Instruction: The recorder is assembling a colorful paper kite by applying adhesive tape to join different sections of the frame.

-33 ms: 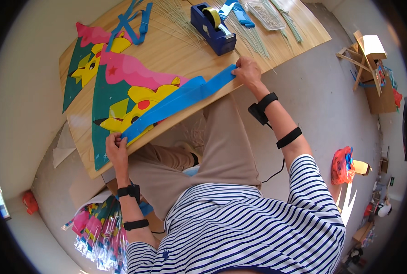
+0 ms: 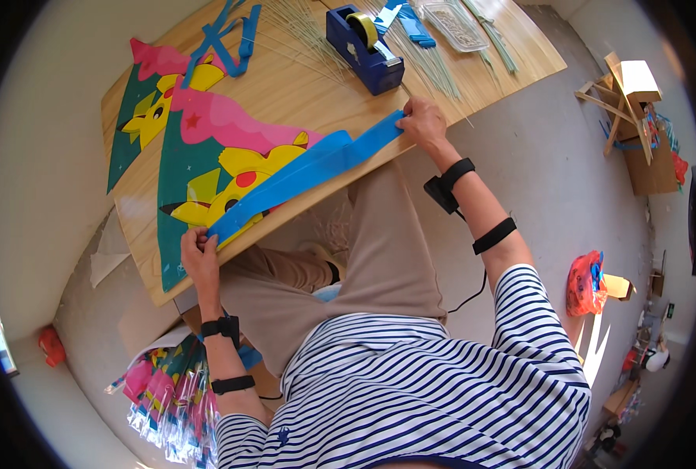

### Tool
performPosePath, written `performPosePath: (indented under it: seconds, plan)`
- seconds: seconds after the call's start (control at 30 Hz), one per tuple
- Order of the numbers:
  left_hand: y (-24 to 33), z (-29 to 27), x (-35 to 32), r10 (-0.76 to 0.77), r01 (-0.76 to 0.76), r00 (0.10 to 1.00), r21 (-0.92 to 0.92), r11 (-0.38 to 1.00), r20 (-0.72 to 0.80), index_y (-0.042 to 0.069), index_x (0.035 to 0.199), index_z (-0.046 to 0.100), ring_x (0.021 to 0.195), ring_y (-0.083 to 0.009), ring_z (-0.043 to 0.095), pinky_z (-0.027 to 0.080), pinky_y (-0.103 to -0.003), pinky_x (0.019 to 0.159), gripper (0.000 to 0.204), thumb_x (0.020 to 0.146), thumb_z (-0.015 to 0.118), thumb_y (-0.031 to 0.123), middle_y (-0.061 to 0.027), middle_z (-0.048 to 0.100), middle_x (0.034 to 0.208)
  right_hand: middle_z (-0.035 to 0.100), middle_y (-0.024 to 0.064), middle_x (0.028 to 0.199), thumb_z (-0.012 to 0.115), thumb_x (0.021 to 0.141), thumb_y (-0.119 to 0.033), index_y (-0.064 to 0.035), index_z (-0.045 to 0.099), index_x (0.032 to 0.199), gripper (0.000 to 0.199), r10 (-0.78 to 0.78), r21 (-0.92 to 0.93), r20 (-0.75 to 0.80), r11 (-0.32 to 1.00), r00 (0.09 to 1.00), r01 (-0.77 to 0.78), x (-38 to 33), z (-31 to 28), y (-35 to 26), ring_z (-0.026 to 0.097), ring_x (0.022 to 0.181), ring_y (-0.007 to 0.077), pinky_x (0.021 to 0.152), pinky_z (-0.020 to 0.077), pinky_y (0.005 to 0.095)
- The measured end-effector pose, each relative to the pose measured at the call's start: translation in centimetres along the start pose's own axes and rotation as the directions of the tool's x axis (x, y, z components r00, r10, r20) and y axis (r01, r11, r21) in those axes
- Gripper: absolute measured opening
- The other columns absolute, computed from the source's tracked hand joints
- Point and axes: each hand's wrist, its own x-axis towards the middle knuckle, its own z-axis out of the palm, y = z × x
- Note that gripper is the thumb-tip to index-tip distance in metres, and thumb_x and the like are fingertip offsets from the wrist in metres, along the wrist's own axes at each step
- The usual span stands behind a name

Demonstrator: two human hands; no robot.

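A long blue strip (image 2: 301,178) of thin material stretches between my two hands along the table's near edge. My left hand (image 2: 200,262) pinches its lower left end, and the fingers of my right hand (image 2: 424,123) are closed on its upper right end. Beneath the strip lies a printed sheet (image 2: 234,117) in green and pink with a yellow cartoon animal, partly covered by it. A similar printed sheet (image 2: 133,94) lies farther left, and looped blue strips (image 2: 246,39) rest across its top.
On the wooden table (image 2: 141,242) stand a dark blue tape dispenser (image 2: 371,70) and a clear plastic tray (image 2: 451,27), with thin pale sticks (image 2: 301,31) around them. Bagged printed pieces (image 2: 172,399) sit at lower left. A red bag (image 2: 585,285) is on the right.
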Motion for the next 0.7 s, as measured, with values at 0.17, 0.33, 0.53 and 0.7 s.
performPosePath:
  seconds: [0.17,0.33,0.53,0.7]
  plan:
    - [-0.3,0.0,-0.1,-0.002,0.002,1.000,0.000,1.000,-0.004,0.002,0.104,0.068,0.082,-0.0161,0.058,0.051,-0.030,0.077,0.024,0.082,0.078,0.001,-0.0054,0.062,0.095,0.076,0.0126,0.101,0.081,0.071,-0.019,-0.0114,0.077,0.091,0.022,-0.008,-0.023,0.101,1.000,0.995,0.011,0.6,-0.2,-0.2,0.072,0.102,0.0338,0.087,0.0572,0.0441]
    - [-0.2,0.1,-0.1,0.007,-0.007,1.000,-0.009,1.000,-0.007,0.002,0.104,0.069,0.082,-0.0163,0.058,0.051,-0.030,0.077,0.024,0.082,0.078,0.001,-0.0055,0.062,0.094,0.074,0.0116,0.107,0.081,0.072,-0.013,-0.0156,0.078,0.101,0.029,0.033,-0.066,0.227,0.998,0.973,-0.018,1.3,-0.4,-0.5,0.070,0.107,0.0340,0.090,0.0557,0.0448]
    - [-0.4,0.1,-0.1,0.015,-0.015,1.000,-0.009,1.000,-0.017,0.002,0.102,0.067,0.080,-0.0192,0.058,0.051,-0.032,0.076,0.024,0.081,0.078,-0.001,-0.0073,0.061,0.093,0.064,0.0100,0.106,0.081,0.070,-0.007,-0.0213,0.077,0.102,0.035,-0.242,0.007,0.127,0.970,0.962,0.243,1.1,-1.1,-0.5,0.062,0.111,0.0339,0.094,0.0519,0.0440]
    - [-0.6,0.2,0.0,0.017,-0.017,1.000,-0.009,1.000,-0.018,0.002,0.102,0.067,0.079,-0.0192,0.058,0.051,-0.033,0.076,0.024,0.081,0.078,-0.001,-0.0073,0.061,0.092,0.063,0.0086,0.095,0.085,0.071,-0.008,-0.0156,0.076,0.100,0.030,-0.334,-0.052,0.151,0.937,0.930,0.345,1.2,-1.7,-0.2,0.063,0.102,0.0296,0.088,0.0514,0.0418]
